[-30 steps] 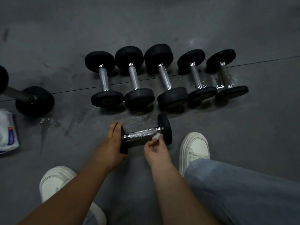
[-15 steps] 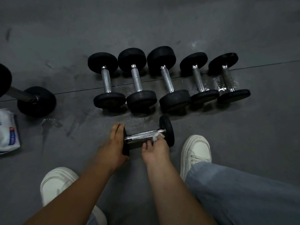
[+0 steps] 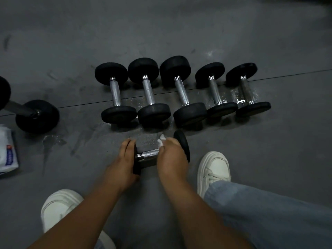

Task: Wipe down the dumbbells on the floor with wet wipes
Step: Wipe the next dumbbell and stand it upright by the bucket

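A small dumbbell [image 3: 148, 155] with black ends and a chrome handle lies sideways on the grey floor in front of me. My left hand [image 3: 124, 162] grips its left end, fingers laid over the black disc. My right hand [image 3: 171, 159] covers the right part of the handle and holds a white wet wipe [image 3: 161, 141], which sticks out above my fingers. The dumbbell's right end [image 3: 183, 144] shows behind my right hand. Beyond it, several black dumbbells [image 3: 149, 92] lie side by side in a row.
A larger dumbbell [image 3: 36, 116] lies at the left edge. A white pack of wet wipes [image 3: 8, 155] sits below it on the floor. My white shoes [image 3: 213, 169] [image 3: 59, 207] stand either side of my arms. Wet patches [image 3: 239, 97] shine on the floor.
My right hand has moved up over the handle with the wipe, now covering its right part. My left hand stays on the left end.
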### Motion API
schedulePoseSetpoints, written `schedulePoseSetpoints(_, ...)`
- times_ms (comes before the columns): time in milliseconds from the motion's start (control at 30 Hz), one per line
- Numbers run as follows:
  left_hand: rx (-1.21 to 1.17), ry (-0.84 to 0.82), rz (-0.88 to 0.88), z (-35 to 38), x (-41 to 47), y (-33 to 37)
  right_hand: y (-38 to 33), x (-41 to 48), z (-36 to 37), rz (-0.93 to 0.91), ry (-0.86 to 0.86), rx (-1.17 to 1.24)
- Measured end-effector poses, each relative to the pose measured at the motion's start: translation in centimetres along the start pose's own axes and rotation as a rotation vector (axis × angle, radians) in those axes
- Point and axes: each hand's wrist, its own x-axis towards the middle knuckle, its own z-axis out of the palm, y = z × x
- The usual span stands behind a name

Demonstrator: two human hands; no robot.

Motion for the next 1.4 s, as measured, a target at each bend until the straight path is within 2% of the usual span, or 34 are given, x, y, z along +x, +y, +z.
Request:
schedulePoseSetpoints(100, -0.013, -0.024, 0.005, -0.8, 0.8, 0.0, 0.0, 2.2, -1.3, -0.097, -0.269, -0.518)
schedulePoseSetpoints(167, -0.032, -0.057, -0.011, -1.3, 1.5, 0.0, 0.3, 2.1, -1.8, -0.174, -0.323, -0.720)
schedulePoseSetpoints(267, -0.044, -0.086, -0.010, -1.6, 1.8, -0.1, 0.8, 1.8, -2.3, -0.217, -0.389, -0.764)
schedulePoseSetpoints(433, -0.053, -0.097, -0.011, -1.7, 2.0, -0.1, -0.1, 2.4, -2.0, -0.436, -0.394, -0.995)
schedulePoseSetpoints(500, -0.065, -0.103, -0.019, -1.9, 1.9, 0.1, -0.6, 1.8, -1.7, -0.458, -0.397, -0.859)
schedulePoseSetpoints(567, -0.100, -0.110, -0.015, -1.9, 2.0, 0.2, -1.1, 1.4, -0.8, -0.401, -0.293, -0.572)
schedulePoseSetpoints(633, -0.110, -0.111, -0.008, -2.0, 2.2, -0.1, -2.1, 1.7, 1.0, -0.195, -0.201, -0.142)
schedulePoseSetpoints(700, -0.097, -0.114, -0.002, -1.8, 2.3, -0.3, -3.1, 1.9, 3.2, -0.006, -0.220, 0.258)
schedulePoseSetpoints(733, -0.091, -0.102, 0.006, -1.7, 2.3, -0.4, -3.3, 1.6, 4.1, 0.043, -0.250, 0.378)
schedulePoseSetpoints(767, -0.090, -0.091, 0.011, -1.5, 2.4, -0.5, -3.0, 1.0, 4.9, 0.057, -0.286, 0.390)
schedulePoseSetpoints(800, -0.094, -0.087, 0.014, -1.5, 2.4, -0.6, -2.5, 0.3, 5.0, 0.004, -0.331, 0.350)
schedulePoseSetpoints(867, -0.106, -0.093, 0.017, -1.4, 2.6, -0.7, -0.7, -1.2, 4.7, -0.178, -0.406, 0.066)
schedulePoseSetpoints(933, -0.115, -0.098, 0.008, -1.2, 2.5, -0.7, 1.2, -1.9, 4.4, -0.428, -0.534, -0.350)
schedulePoseSetpoints(1000, -0.113, -0.094, 0.009, -1.2, 2.4, -0.6, 0.9, -0.5, 4.5, -0.573, -0.499, -0.666)
schedulePoseSetpoints(1067, -0.093, -0.094, 0.003, -1.2, 2.5, -0.6, -0.3, 1.1, 4.6, -0.551, -0.449, -0.709)
schedulePoseSetpoints(1233, -0.084, -0.094, 0.010, -1.3, 2.5, -0.6, 0.3, -1.1, 4.0, -0.507, -0.549, -0.708)
schedulePoseSetpoints(1400, -0.088, -0.095, 0.004, -1.5, 2.4, -0.4, -1.7, 0.2, 4.9, -0.407, -0.475, -0.712)
